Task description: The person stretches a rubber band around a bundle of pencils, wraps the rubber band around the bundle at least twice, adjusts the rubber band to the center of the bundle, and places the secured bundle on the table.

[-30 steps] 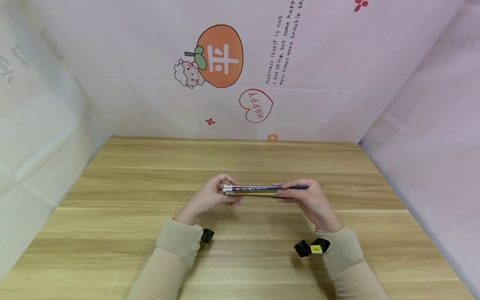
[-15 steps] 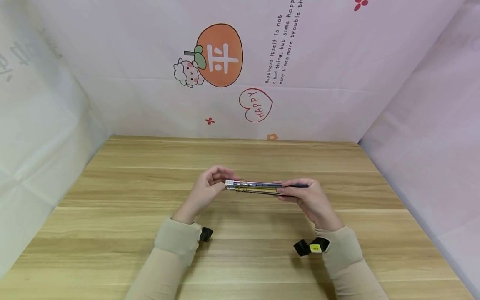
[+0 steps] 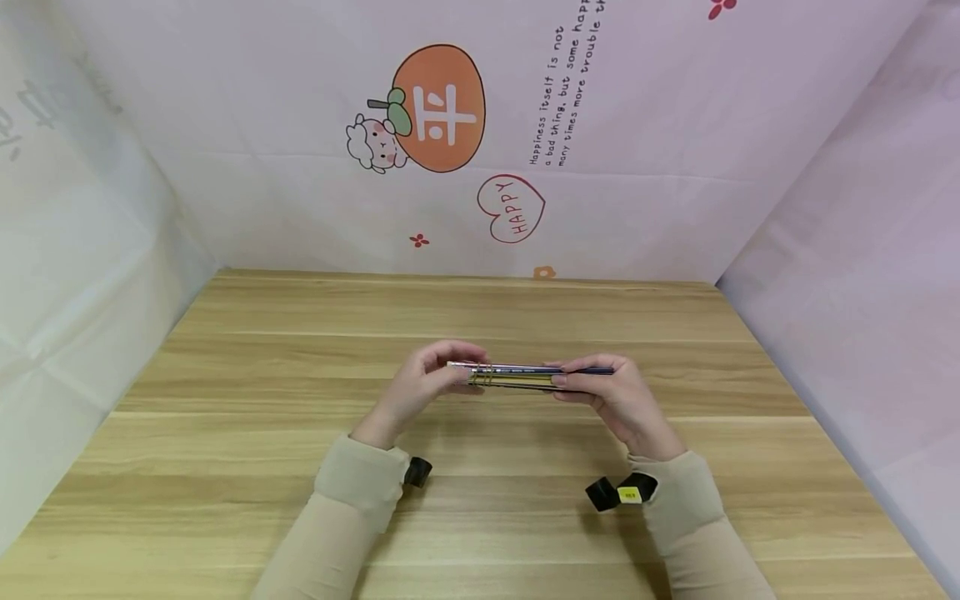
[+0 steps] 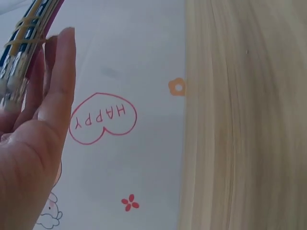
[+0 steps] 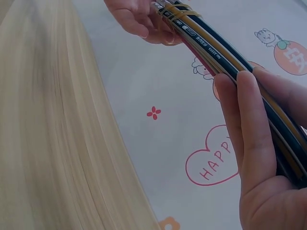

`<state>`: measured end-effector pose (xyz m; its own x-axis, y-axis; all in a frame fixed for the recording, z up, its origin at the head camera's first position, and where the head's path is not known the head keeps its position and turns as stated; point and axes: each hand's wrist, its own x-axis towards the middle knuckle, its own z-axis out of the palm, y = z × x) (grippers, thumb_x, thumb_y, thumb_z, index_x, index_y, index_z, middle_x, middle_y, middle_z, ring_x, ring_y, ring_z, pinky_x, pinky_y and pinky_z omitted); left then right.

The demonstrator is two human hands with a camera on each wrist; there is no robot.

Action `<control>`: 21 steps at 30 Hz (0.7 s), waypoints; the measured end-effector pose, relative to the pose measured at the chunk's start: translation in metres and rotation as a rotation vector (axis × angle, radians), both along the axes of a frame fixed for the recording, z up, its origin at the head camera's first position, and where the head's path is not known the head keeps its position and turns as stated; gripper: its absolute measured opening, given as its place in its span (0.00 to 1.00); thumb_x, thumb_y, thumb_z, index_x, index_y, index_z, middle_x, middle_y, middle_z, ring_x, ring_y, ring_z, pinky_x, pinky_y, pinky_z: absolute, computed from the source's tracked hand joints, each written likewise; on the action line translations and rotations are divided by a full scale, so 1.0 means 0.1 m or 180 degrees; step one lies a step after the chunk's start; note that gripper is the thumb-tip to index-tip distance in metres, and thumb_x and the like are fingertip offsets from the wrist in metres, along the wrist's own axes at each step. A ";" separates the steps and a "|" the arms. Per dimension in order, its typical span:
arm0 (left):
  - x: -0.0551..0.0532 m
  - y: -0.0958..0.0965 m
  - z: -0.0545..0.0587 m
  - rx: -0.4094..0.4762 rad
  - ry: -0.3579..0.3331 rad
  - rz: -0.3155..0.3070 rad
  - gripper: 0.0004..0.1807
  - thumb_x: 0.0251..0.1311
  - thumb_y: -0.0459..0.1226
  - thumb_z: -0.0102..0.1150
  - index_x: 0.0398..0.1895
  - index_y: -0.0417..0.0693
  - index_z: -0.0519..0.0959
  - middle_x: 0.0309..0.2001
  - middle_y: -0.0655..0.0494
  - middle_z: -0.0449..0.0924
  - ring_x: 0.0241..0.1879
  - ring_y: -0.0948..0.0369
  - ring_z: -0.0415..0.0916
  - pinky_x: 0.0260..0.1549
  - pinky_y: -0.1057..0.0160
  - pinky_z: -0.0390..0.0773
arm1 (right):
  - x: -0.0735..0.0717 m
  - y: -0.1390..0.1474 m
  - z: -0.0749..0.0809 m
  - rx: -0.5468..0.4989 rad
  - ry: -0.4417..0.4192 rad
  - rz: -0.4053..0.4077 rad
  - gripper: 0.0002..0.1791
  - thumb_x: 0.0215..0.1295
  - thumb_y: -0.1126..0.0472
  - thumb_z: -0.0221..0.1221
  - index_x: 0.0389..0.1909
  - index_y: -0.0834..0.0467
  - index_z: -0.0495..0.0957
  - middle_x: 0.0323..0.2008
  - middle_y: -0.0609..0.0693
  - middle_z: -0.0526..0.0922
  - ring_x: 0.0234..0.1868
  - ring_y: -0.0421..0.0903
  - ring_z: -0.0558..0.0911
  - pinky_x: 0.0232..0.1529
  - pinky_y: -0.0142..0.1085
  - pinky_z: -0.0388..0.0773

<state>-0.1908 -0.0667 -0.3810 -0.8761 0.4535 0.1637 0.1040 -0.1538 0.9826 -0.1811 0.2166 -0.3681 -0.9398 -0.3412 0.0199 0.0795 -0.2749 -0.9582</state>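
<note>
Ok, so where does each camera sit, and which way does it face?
Head: on the head, facing forward and down at pencils, table and cloth; left grip, right grip and sleeves show.
Left wrist: on that wrist, facing past the left grip toward the cloth; only that grip shows.
Right wrist: on that wrist, facing past the right grip toward the cloth; the left grip shows too.
Both wrist views share the pencils, left grip, table and HAPPY heart.

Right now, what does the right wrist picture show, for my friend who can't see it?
The right hand holds a bundle of pencils; tan bands circle its far end, where the left hand is. A wooden table fills the left; cloth behind shows a HAPPY heart.
</note>
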 end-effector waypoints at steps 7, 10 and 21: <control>0.00 0.10 -0.04 -0.0107 -0.0238 0.0136 0.22 0.59 0.29 0.65 0.57 0.32 0.76 0.44 0.51 0.83 0.37 0.62 0.85 0.48 0.49 0.83 | 0.00 0.00 0.00 -0.0015 0.0034 0.0031 0.17 0.62 0.80 0.57 0.32 0.57 0.89 0.41 0.53 0.89 0.40 0.46 0.89 0.40 0.34 0.85; 0.01 0.11 -0.03 -0.0214 -0.0236 0.0259 0.21 0.56 0.31 0.69 0.54 0.35 0.79 0.43 0.54 0.85 0.37 0.64 0.84 0.46 0.55 0.85 | -0.01 0.00 0.01 0.0007 0.0042 0.0030 0.17 0.62 0.80 0.58 0.32 0.57 0.89 0.42 0.52 0.89 0.40 0.46 0.89 0.40 0.34 0.85; 0.03 0.12 0.00 -0.0285 -0.0228 0.0391 0.19 0.50 0.32 0.75 0.47 0.39 0.86 0.45 0.48 0.87 0.38 0.61 0.85 0.43 0.57 0.85 | 0.03 -0.06 0.01 0.0009 0.0032 0.0063 0.16 0.61 0.79 0.59 0.31 0.56 0.89 0.41 0.53 0.89 0.40 0.47 0.89 0.40 0.35 0.85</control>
<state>-0.1874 -0.0545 -0.3805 -0.9338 0.3523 0.0627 0.0458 -0.0559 0.9974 -0.1785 0.2110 -0.3669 -0.9326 -0.3599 0.0283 0.0754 -0.2708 -0.9597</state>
